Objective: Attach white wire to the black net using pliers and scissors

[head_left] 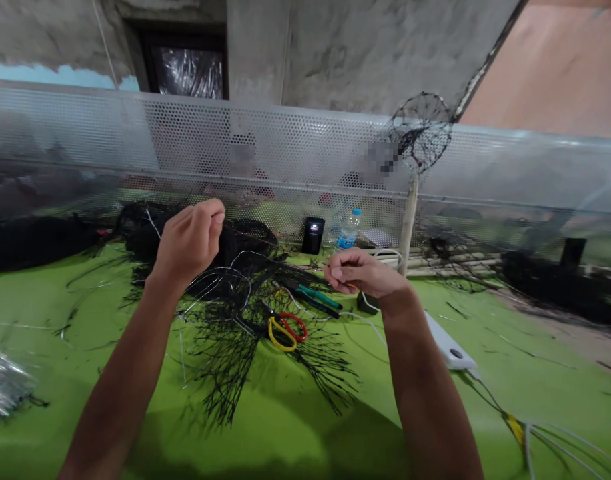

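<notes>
My left hand [191, 235] is raised in a closed pinch above a heap of black netting [220, 393]. From its fingertips a thin strand [250, 235] runs toward my right hand [358, 272], which is also pinched closed, lower and further right. Whether the strand is thread or wire is too fine to tell. Between my arms, scissors [283, 333] with one red and one yellow handle lie on the netting. Green-and-black handled pliers [319, 298] rest just behind them. Loose silvery wire [240, 257] curls under and beside my left hand.
A perforated metal panel [305, 147] borders the back of the green table [295, 440]. Before it stand a black phone-like device [313, 235] and a water bottle [349, 230]. A round net [425, 127] tops a pole [409, 220]. A white power strip [448, 343] and cables lie right.
</notes>
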`<state>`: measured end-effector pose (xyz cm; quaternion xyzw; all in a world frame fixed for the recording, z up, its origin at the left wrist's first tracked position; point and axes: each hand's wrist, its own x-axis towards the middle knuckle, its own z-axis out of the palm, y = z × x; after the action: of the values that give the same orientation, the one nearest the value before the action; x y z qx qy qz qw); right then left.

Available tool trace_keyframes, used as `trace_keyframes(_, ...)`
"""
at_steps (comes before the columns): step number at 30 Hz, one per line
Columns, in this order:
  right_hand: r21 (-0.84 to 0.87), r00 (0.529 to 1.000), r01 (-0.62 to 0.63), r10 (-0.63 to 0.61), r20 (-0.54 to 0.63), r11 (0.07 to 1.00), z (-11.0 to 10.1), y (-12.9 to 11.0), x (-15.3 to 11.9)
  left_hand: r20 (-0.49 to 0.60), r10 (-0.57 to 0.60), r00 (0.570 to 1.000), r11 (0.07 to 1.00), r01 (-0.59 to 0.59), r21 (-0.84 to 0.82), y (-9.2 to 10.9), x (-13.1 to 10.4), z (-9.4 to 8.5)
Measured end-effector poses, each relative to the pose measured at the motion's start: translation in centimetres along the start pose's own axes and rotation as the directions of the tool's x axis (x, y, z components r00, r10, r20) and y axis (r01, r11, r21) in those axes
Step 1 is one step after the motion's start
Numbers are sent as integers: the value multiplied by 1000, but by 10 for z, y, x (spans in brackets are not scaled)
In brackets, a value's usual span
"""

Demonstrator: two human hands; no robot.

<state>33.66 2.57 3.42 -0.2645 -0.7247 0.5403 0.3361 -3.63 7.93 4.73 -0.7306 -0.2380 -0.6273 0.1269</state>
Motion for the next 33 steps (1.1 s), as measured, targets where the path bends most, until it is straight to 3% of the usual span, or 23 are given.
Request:
trace_keyframes(7, -46, 999, -30, 28, -43, 998, 1, -4, 2, -105, 71, 992, 995, -62, 84, -15, 0, -11)
trace_keyframes(13, -100, 993, 0, -12, -121, 995, 5, -10, 6, -195, 39, 980, 988, -8, 154, -20, 2, -21)
trace_keyframes(22, -75, 988, 153, -153, -3, 985, 4, -4, 8, -283, 118, 952, 854, 48, 518, -35, 3, -43)
trace_keyframes(26, -58, 987, 158, -157, 22, 986, 8, -3, 8, -379, 74, 923, 846, 143, 514, -43, 5, -49)
trace_keyframes(29, -37, 979, 199, -201, -46, 979, 13, -4, 9, -443, 66, 894, 854, 179, 489, -43, 8, -52)
trace_keyframes(33, -67, 933, 283, -291, -211, 957, 17, -5, 14, -481, 159, 862, 869, 109, 482, -38, 12, -52)
